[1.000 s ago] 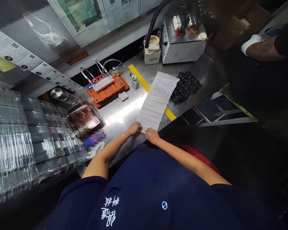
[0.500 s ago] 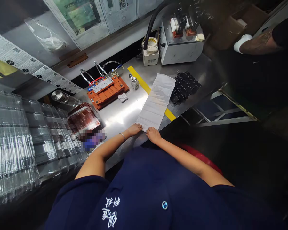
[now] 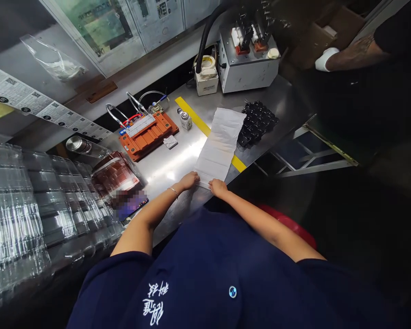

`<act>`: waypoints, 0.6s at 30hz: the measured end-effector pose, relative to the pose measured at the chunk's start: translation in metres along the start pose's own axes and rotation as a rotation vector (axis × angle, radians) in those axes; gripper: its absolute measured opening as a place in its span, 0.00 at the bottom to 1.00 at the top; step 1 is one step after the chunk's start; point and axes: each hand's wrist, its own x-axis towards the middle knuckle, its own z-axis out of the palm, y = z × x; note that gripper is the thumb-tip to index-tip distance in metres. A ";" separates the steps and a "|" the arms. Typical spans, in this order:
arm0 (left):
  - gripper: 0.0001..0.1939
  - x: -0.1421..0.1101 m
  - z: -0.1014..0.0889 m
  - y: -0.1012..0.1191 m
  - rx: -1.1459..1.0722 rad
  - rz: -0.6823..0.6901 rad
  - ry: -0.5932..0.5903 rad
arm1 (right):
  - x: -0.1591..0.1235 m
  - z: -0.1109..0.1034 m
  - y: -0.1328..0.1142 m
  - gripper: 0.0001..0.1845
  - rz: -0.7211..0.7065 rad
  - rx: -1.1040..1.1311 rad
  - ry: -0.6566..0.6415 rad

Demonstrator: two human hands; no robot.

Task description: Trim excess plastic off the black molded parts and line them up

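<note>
A long, creased sheet of white paper (image 3: pixel 219 141) lies on the metal worktable (image 3: pixel 167 201), across a yellow tape strip. My left hand (image 3: pixel 189 180) is closed on the left corner of its near end. At the right corner of that same end, my right hand (image 3: pixel 218 188) pinches the paper. The near edge looks folded over between the two hands. Past the sheet, on its right, sits a cluster of black parts (image 3: pixel 258 123). A small white bottle (image 3: pixel 185 121) and a folded white pad (image 3: pixel 170 142) are to the left of the paper.
An orange fixture (image 3: pixel 149 135) with hoses stands at the back left. Stacked clear plastic trays (image 3: pixel 17 214) fill the left side. Behind are a grey metal box (image 3: pixel 248 66) and a small carton (image 3: pixel 206 82). Another person's white-gloved hand (image 3: pixel 326 59) is at the upper right.
The paper's near end now shows a folded strip between my hands, and the sheet reaches less far toward me. The whole view has shifted slightly.
</note>
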 end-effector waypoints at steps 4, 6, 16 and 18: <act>0.16 0.005 -0.005 -0.003 0.021 0.000 0.010 | 0.002 0.002 0.002 0.18 0.027 0.047 -0.002; 0.16 0.005 -0.005 -0.001 0.042 0.021 0.017 | 0.002 0.002 0.001 0.18 0.044 0.053 0.004; 0.14 -0.012 0.002 0.018 0.161 0.226 0.035 | -0.011 0.000 0.001 0.15 0.031 -0.031 0.071; 0.14 -0.012 0.004 0.018 0.170 0.229 0.033 | -0.021 0.003 0.000 0.15 -0.022 -0.061 0.095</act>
